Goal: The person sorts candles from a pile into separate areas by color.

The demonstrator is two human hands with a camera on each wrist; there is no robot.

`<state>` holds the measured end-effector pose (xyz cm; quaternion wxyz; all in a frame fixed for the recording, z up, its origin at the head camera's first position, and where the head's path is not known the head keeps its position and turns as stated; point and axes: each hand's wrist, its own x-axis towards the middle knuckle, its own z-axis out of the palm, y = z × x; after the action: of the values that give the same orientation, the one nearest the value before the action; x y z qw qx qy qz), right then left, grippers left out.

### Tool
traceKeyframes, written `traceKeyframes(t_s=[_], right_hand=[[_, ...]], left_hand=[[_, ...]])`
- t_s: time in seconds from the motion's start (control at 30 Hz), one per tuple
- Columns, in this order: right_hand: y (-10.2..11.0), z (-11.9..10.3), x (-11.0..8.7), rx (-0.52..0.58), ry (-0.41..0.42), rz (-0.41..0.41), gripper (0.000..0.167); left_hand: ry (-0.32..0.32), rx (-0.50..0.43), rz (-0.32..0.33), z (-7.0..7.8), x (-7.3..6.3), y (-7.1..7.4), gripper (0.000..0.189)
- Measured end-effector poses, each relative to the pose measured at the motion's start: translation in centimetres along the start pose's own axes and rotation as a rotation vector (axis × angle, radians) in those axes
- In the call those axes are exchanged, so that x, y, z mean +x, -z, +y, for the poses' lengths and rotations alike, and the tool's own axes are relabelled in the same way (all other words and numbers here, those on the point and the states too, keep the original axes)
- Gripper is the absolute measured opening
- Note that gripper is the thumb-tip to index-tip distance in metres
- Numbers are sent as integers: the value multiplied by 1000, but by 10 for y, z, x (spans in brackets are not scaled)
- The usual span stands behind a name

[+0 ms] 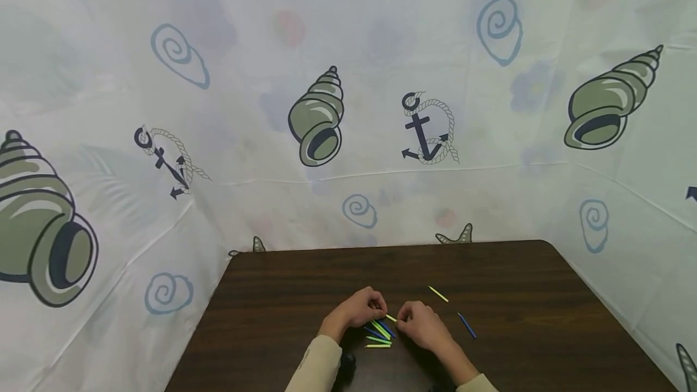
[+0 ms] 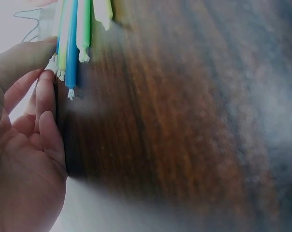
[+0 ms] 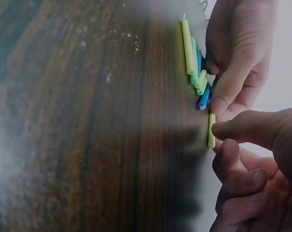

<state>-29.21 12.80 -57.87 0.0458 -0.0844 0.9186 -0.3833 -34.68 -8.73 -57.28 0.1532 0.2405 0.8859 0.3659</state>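
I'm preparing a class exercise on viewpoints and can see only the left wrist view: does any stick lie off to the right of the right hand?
Observer: Yes, the head view shows a blue stick there.
Operator: Is another lying farther off?
Observer: Yes, a loose yellow stick lies nearer the far edge of the table.
Operator: And what does the right hand hold?
Observer: It pinches another yellow stick.

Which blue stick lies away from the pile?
The blue stick right of the right hand; the other blue ones lie in the pile by the left hand.
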Motion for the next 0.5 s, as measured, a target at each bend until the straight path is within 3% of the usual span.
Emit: traceKeyframes(t_s=[0.5], right_hand=[[-4,-7,3,-84,-58,-10,11]], left_hand=[[8,-33,2,-3,0,0,7]])
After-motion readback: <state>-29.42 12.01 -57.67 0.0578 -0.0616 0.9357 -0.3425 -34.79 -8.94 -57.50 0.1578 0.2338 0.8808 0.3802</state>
